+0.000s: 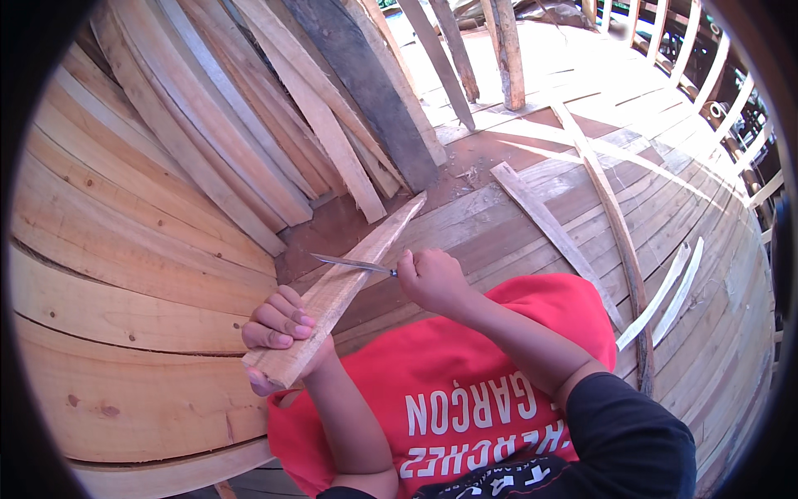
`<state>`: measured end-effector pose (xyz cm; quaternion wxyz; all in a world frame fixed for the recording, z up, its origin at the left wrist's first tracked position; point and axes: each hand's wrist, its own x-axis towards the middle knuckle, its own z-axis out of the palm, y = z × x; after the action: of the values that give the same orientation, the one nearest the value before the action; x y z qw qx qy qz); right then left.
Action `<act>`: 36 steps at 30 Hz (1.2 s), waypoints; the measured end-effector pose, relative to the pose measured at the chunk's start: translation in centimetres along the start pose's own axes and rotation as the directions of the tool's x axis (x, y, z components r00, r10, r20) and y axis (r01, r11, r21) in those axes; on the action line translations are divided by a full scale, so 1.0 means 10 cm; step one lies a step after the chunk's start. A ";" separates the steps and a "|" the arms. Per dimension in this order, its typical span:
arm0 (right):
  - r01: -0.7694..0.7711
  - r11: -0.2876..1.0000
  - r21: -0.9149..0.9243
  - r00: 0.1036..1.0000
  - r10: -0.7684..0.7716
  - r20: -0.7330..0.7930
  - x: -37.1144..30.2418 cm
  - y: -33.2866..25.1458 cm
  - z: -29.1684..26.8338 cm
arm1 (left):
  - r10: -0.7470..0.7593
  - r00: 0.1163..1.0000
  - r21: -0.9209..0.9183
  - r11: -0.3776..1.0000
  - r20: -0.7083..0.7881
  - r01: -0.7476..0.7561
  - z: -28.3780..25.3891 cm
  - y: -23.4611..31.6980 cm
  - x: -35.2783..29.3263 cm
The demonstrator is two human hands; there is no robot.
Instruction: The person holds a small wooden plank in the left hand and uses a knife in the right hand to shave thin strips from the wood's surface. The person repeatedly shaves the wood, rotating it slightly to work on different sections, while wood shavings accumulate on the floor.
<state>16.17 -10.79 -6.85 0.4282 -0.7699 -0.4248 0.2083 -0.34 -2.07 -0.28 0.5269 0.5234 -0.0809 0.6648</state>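
My left hand is wrapped round the near end of a pale wooden strip, its fingers across the top. The strip slants away to the upper right and narrows to a point. In my closed right hand is a knife, its handle mostly hidden in the fist. The thin blade lies across the middle of the strip and its tip sticks out past the left edge. A red cloth with white lettering spreads beneath both forearms.
Curved planks form a wall on the left. Several loose boards lean beside a dark upright beam. On the plank floor lie a long bent strip, a flat board and two pale curved strips. Posts stand farther back.
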 end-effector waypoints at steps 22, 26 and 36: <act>-0.070 0.993 -0.094 0.995 0.076 0.063 -0.05 -0.16 -0.10 | -0.019 0.996 0.026 1.000 0.090 0.017 0.03 0.02 -0.06; -0.015 0.988 -0.151 1.000 0.014 -0.007 -0.05 -0.14 -0.03 | -0.011 0.996 0.023 1.000 0.084 0.010 0.05 0.02 -0.05; -0.222 0.959 -0.176 0.975 0.218 -0.043 0.26 0.37 -0.10 | 0.026 0.992 -0.017 1.000 0.122 -0.024 0.02 -0.01 -0.03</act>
<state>20.02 -10.13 -9.27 0.3361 -0.8502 -0.3485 0.2068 -0.17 -2.30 -0.48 0.5165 0.5579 -0.1245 0.6376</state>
